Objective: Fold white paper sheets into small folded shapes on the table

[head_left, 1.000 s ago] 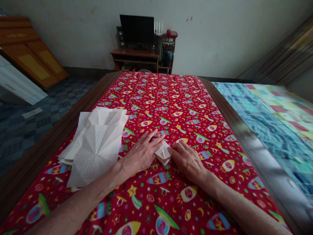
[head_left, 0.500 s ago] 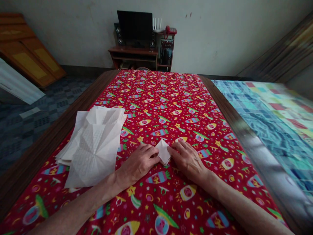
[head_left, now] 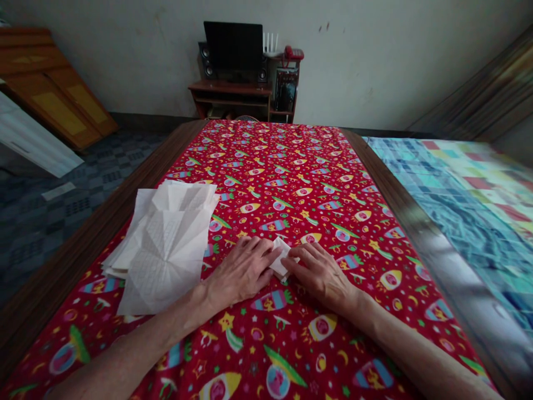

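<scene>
A small folded white paper piece (head_left: 281, 259) lies on the red rocket-print tablecloth (head_left: 291, 178) near the table's middle. My left hand (head_left: 241, 270) rests on its left side, fingers bent and pressing on the paper. My right hand (head_left: 320, 275) lies against its right side, fingertips pinching the paper's edge. Most of the paper is covered by my fingers. A stack of creased white paper sheets (head_left: 166, 244) lies to the left of my left hand.
The wooden table edge (head_left: 83, 244) runs along the left, with dark checkered floor beyond. A bed with a blue patchwork cover (head_left: 466, 200) stands at the right. A desk with a monitor and speakers (head_left: 235, 61) is against the far wall. A wooden cabinet (head_left: 54, 94) stands far left.
My left hand curled its fingers in, then slid back over the small paper, which shows less than half a second ago. My right hand stayed at its right edge.
</scene>
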`<state>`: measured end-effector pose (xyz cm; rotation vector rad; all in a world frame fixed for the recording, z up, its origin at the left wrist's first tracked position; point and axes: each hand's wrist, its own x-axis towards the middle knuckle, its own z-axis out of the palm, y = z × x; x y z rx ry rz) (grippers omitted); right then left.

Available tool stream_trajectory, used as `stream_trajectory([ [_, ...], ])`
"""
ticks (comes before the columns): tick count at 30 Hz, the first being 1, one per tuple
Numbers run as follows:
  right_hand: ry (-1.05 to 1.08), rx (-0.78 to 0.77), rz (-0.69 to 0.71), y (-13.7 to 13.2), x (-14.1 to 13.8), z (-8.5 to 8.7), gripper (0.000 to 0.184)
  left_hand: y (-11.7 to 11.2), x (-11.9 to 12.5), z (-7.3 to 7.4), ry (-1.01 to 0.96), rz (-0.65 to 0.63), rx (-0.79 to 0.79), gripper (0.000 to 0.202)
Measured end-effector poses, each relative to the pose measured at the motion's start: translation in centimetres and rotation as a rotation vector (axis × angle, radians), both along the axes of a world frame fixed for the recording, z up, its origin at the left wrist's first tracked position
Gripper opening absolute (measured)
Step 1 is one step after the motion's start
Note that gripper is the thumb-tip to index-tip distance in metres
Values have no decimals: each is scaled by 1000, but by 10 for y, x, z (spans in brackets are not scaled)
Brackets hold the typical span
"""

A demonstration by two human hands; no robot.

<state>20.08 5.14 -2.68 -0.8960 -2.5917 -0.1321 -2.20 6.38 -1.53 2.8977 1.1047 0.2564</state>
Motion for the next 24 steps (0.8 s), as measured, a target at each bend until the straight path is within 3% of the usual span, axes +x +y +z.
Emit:
stream_trajectory([
  [9,77,-33,15,3,0,-2,21,8,0,-1,2,25,4,47],
  [13,197,-131,5,5,2,-6,18,2,-4,-7,-131,-8,53,22],
  [16,304,-223,-17,7,2,-7,15,-2,-7,-13,-309,-38,30,17],
  [20,367,-346,-78,9,1,-5,13,1,-7,-21,-496,44,-81,10],
  [24,331,-381,-164,9,-2,-3,20,4,-4,-25,-501,153,-144,10],
])
